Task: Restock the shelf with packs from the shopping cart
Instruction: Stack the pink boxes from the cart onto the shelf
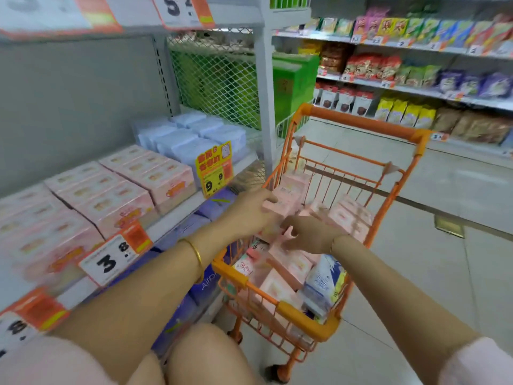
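Note:
An orange shopping cart point(361, 123) stands right of the shelf point(177, 212), holding several pink packs point(291, 263) and a blue-and-white pack point(324, 284). My left hand point(249, 212) grips an upright pink pack point(288, 193) above the cart's left side. Just below and right of it, my right hand point(308, 234) is over the pile, fingers curled at the base of that pack; motion blur hides whether it holds anything. Rows of pink packs point(111, 198) fill the shelf, with pale blue packs point(191, 137) farther back.
Price tags point(116, 257) hang along the shelf edge. Purple packs point(211, 284) fill the lower shelf beside the cart. A green mesh panel point(219, 79) and white post point(266, 107) end the shelf. Stocked snack shelves point(416, 73) line the far side of a tiled aisle point(416, 273).

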A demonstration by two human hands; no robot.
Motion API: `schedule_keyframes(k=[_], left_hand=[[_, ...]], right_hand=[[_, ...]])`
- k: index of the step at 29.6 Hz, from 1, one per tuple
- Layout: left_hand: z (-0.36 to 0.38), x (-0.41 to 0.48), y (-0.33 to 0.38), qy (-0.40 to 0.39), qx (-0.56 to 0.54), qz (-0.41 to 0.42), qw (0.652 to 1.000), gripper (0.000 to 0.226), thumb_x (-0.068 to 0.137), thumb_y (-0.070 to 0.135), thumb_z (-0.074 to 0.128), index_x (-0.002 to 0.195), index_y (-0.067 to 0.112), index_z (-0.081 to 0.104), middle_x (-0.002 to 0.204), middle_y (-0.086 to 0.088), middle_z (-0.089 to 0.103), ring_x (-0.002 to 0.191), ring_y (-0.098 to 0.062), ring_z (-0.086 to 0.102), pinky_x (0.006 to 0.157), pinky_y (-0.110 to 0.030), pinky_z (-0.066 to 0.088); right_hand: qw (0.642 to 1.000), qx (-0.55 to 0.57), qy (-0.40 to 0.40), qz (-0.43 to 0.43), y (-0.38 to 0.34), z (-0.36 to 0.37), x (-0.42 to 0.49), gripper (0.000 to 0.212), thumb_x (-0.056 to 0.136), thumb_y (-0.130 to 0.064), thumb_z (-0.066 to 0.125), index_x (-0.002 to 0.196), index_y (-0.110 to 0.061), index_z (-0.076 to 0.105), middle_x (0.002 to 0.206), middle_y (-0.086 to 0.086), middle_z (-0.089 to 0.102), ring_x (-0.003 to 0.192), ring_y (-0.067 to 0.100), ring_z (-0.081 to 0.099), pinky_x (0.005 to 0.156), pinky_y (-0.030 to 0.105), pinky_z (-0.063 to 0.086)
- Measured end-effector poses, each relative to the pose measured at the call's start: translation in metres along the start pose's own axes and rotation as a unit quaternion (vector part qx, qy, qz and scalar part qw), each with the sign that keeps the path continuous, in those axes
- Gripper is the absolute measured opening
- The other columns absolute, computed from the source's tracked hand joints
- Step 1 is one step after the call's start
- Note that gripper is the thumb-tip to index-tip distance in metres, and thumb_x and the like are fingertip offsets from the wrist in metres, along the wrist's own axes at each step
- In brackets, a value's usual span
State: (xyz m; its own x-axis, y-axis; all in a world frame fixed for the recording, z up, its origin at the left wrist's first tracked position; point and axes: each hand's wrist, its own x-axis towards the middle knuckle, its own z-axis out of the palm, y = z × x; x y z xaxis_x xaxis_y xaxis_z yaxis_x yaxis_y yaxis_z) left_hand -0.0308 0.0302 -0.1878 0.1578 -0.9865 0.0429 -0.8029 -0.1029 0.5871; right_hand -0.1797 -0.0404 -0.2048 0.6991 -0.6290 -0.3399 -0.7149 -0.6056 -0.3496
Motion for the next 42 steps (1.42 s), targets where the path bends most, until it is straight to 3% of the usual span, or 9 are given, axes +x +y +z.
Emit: schedule_keyframes(k=[10,14,18,21,24,27,30,36,42], left_hand=[[-0.005,-0.014,-0.002,0.015,-0.005,-0.031,0.999,0.042,0.087,0.029,0.06,0.127,0.016,0.054,0.126,-0.004,0.049,0.114,-0.016,0.048,0.087,-0.021,0.035],[-0.009,-0.021,-0.002,0.027,-0.049,-0.037,0.998,0.038,0.089,0.018,0.057,0.126,0.015,0.053,0.128,-0.004,0.05,0.117,-0.016,0.05,0.091,-0.022,0.038],[-0.024,-0.034,0.013,0.036,-0.193,-0.049,0.979,0.044,0.088,0.022,0.062,0.128,0.016,0.043,0.109,0.01,0.045,0.095,-0.003,0.052,0.075,-0.011,0.044],[-0.035,-0.045,0.021,0.01,-0.196,-0.03,0.98,0.068,0.078,0.035,0.073,0.133,0.025,0.034,0.12,0.008,0.04,0.111,-0.007,0.046,0.089,-0.019,0.046],[-0.06,-0.055,0.013,0.04,-0.259,-0.085,0.961,0.056,0.081,0.029,0.071,0.128,0.026,0.04,0.114,0.004,0.053,0.102,-0.013,0.057,0.083,-0.031,0.051],[-0.104,-0.074,-0.006,0.004,-0.496,-0.18,0.85,0.028,0.084,0.033,0.06,0.109,0.02,0.059,0.094,-0.005,0.067,0.081,-0.02,0.064,0.076,-0.039,0.055],[-0.139,-0.097,-0.034,0.004,-0.56,-0.207,0.802,0.031,0.072,0.041,0.057,0.095,0.021,0.063,0.087,-0.006,0.068,0.078,-0.021,0.064,0.069,-0.035,0.056],[-0.182,-0.136,-0.064,0.02,-0.55,-0.199,0.811,0.051,0.069,0.048,0.053,0.111,0.02,0.063,0.112,-0.012,0.065,0.089,-0.03,0.065,0.08,-0.039,0.053],[-0.225,-0.163,-0.088,0.133,-0.414,-0.2,0.878,0.05,0.067,0.054,0.058,0.103,0.019,0.061,0.103,-0.009,0.058,0.079,-0.02,0.061,0.067,-0.031,0.056]], right_hand=[[0.989,-0.133,0.015,-0.058,-0.025,0.029,0.004,0.073,0.075,-0.059,0.065,0.125,-0.009,0.047,0.133,0.015,0.043,0.112,0.031,0.049,0.096,0.035,0.04],[0.995,0.01,0.099,-0.027,-0.019,0.007,-0.005,0.042,0.076,-0.037,0.067,0.107,-0.014,0.052,0.114,0.009,0.045,0.089,0.026,0.051,0.079,0.033,0.046],[0.95,0.142,0.277,0.009,-0.022,-0.029,-0.008,0.037,0.075,-0.042,0.064,0.092,-0.013,0.048,0.097,0.006,0.047,0.085,0.024,0.05,0.06,0.028,0.035],[0.919,0.236,0.315,-0.011,-0.044,-0.045,-0.005,0.039,0.073,-0.049,0.062,0.077,-0.012,0.049,0.08,0.008,0.051,0.066,0.021,0.048,0.05,0.027,0.033],[0.868,0.421,0.251,-0.076,-0.078,-0.053,-0.011,0.037,0.089,-0.046,0.054,0.077,-0.012,0.047,0.067,0.005,0.051,0.053,0.018,0.051,0.047,0.03,0.049],[0.845,0.493,0.159,-0.135,-0.102,-0.058,-0.011,0.033,0.098,-0.042,0.04,0.1,-0.013,0.055,0.073,0.0,0.058,0.057,0.016,0.051,0.05,0.027,0.047],[0.845,0.49,0.093,-0.193,-0.129,-0.055,-0.002,0.034,0.097,-0.042,0.039,0.113,-0.022,0.06,0.102,0.0,0.065,0.08,0.015,0.062,0.068,0.031,0.05],[0.799,0.532,-0.005,-0.279,-0.194,-0.042,0.018,0.018,0.091,-0.032,0.056,0.107,-0.028,0.063,0.106,0.005,0.065,0.098,0.021,0.061,0.083,0.049,0.052],[0.784,0.536,0.03,-0.312,-0.249,-0.034,0.04,0.029,0.093,-0.022,0.055,0.121,-0.014,0.054,0.106,0.012,0.06,0.088,0.019,0.062,0.077,0.039,0.056]])
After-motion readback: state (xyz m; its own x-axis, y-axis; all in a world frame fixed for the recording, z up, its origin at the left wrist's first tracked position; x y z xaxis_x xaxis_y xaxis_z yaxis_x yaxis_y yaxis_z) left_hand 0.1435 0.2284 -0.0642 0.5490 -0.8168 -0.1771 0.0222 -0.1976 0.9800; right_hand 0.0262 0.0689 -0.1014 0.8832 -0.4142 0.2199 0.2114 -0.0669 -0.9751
